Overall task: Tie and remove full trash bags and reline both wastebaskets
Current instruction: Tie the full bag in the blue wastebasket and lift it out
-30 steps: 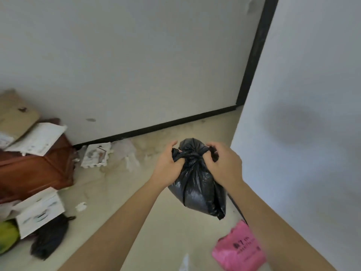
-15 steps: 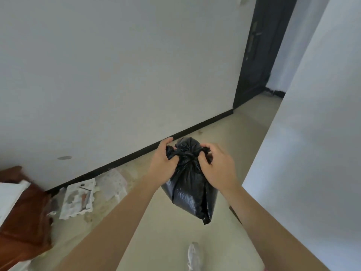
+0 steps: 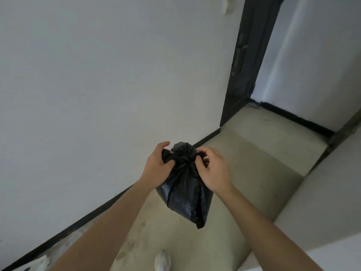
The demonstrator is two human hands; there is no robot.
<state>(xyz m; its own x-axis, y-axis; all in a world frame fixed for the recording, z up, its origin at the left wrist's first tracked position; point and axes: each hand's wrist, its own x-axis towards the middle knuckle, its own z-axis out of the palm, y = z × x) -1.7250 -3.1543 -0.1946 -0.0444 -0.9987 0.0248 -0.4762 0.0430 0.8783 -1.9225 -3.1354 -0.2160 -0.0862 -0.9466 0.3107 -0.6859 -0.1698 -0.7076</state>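
Left hand (image 3: 156,167): grip pinches left tail of bag neck, down-left of dark door frame (image 3: 246,61). Small black thin-film plastic trash bag (image 3: 185,198): hangs mid-air between hands, below-left of frame, neck bunched into knot (image 3: 184,155). Judged light, soft, slack; film slippery, tear-prone. Best hold: bunched neck under knot. Right hand (image 3: 213,173): grip pinches right tail.

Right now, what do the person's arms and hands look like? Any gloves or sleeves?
No gloves, no sleeves. The left hand and right hand are bare, and so are the left forearm and right forearm down to the picture's edge. No watch or bracelet shows; some fingers are partly hidden.
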